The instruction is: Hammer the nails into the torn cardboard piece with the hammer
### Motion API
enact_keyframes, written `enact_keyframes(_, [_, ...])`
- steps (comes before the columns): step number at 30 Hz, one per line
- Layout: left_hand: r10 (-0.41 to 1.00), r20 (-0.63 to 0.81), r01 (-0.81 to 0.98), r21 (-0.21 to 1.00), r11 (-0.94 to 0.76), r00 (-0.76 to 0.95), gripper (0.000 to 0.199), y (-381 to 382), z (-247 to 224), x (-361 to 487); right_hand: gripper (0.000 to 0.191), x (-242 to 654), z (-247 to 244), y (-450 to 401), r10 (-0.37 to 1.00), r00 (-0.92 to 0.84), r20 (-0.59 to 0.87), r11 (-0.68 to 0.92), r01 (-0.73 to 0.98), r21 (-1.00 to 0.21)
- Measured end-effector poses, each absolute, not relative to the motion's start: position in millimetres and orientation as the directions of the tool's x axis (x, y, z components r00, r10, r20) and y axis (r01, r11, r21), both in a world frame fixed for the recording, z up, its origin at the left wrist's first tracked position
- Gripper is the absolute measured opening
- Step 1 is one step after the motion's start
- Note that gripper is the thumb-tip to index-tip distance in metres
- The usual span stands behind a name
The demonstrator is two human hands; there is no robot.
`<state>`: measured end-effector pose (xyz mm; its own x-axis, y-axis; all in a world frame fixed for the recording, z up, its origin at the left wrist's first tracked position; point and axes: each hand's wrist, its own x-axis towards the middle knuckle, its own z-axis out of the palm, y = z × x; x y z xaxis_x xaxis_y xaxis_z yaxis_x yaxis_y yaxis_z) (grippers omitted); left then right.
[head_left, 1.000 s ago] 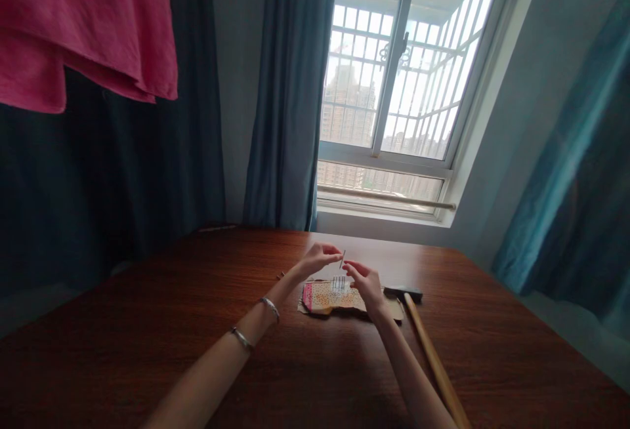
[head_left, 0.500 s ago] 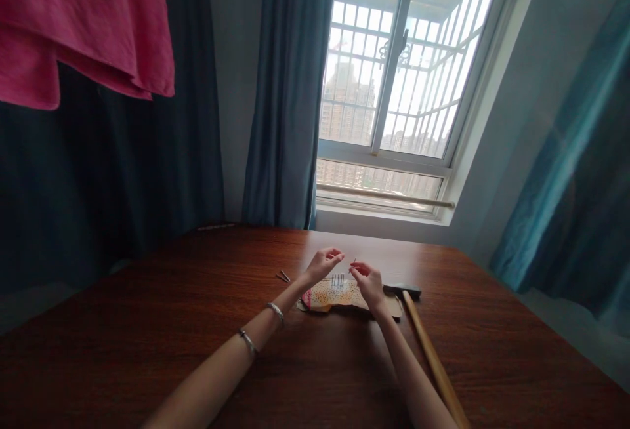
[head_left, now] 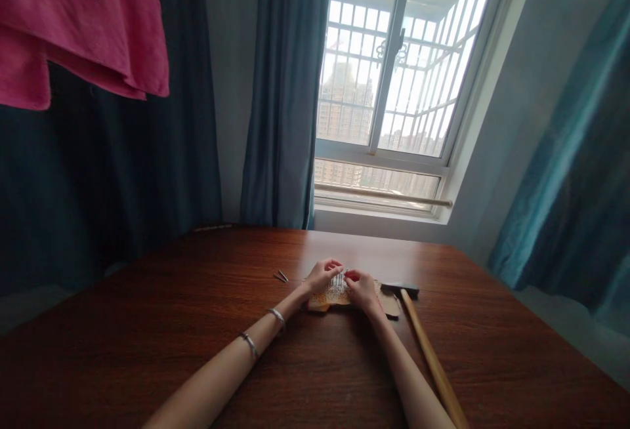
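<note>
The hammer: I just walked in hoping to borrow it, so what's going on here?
A person's left hand is by a row of upright nails on a spotted board, while the right hand pinches what looks like another nail. Two loose nails lie left on the table; the hammer rests right, in neither hand.

I'm seeing several thin, dark nails [head_left: 338, 279] standing upright in a close row on a speckled, yellowish board [head_left: 331, 298]. The board is lying flat on the counter [head_left: 315, 363], showing a plain tan end at right, with both hands covering parts of it. My right hand [head_left: 361, 288] is pinching another nail [head_left: 347, 270], mostly hidden, beside the row.
</note>
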<state>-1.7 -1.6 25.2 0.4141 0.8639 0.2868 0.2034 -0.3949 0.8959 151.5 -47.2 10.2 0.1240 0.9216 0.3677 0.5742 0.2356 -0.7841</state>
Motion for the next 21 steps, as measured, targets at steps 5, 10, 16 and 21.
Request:
enact_keyframes(5, [0.856, 0.299, 0.213, 0.885, -0.415, 0.422, 0.033, -5.5, 25.3, 1.2, 0.022, 151.8, 8.3, -50.2, 0.922, 0.102, 0.374, 0.243, 0.601, -0.762])
enact_keyframes(10, [0.845, 0.321, 0.25, 0.856, -0.452, 0.428, 0.033, -6.6, 23.8, 3.9, 0.024, 152.0, 9.0, -54.8, 0.921, 0.082, 0.381, 0.252, 0.62, -0.743])
enact_keyframes(16, [0.819, 0.321, 0.318, 0.806, -0.5, 0.475, 0.031, -7.0, 22.7, 6.0, 0.023, 151.5, 10.8, -57.3, 0.919, 0.068, 0.388, 0.259, 0.639, -0.724])
enact_keyframes(21, [0.826, 0.328, 0.356, 0.784, -0.509, 0.458, 0.026, -8.1, 20.1, 6.9, 0.023, 151.0, 8.3, -56.7, 0.922, 0.076, 0.38, 0.242, 0.655, -0.716])
